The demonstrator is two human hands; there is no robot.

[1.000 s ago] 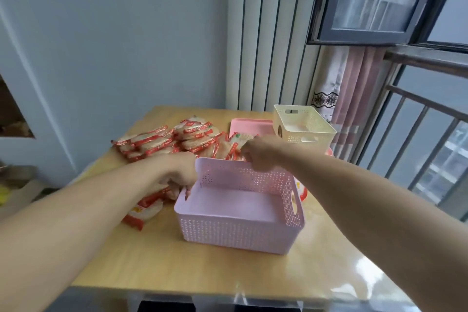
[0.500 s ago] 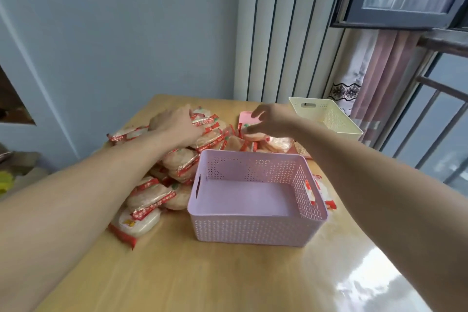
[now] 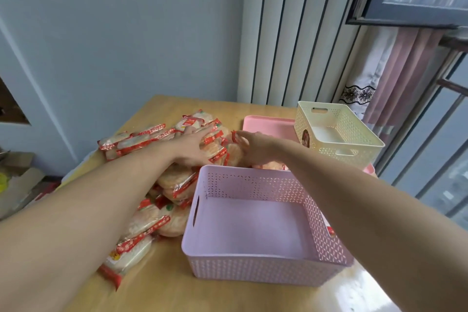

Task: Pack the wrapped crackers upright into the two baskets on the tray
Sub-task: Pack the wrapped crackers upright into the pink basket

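Both bare arms stretch out across the pale wooden bench [image 3: 228, 296] toward the heap of clear-wrapped round rice crackers with red bands [image 3: 177, 180], which sprawls along the left side of the bench from the far middle down to the near left. The left hand [image 3: 195, 144] lies palm down on top of the heap, its fingers [image 3: 205, 132] spread flat over the wrappers and pressing on them rather than pinching any one packet. The right hand [image 3: 255, 147] sits just beside it, at the far right end of the pile, with its fingers [image 3: 239, 138] curled loosely around the red crimped end of a single cracker packet [image 3: 234, 134] (whether they have truly closed on it I cannot tell from here).

In front of the hands stands the lilac perforated plastic basket [image 3: 253, 271], on the bare bench, touching the crackers along its left wall and holding nothing inside. A few packets lie behind its far wall, and a red wrapper shows through the holes in its right wall, under the right forearm. Further back and to the right, the cream-yellow perforated plastic basket [image 3: 354, 144] rests on the flat pink plastic tray [image 3: 268, 124], its floor bare too. None of the crackers stands upright in either basket.

A pink curtain with a lace-trimmed white panel [image 3: 395, 78] hangs by the window at the right, and cardboard boxes [image 3: 20, 185] sit on the floor to the left of the bench.
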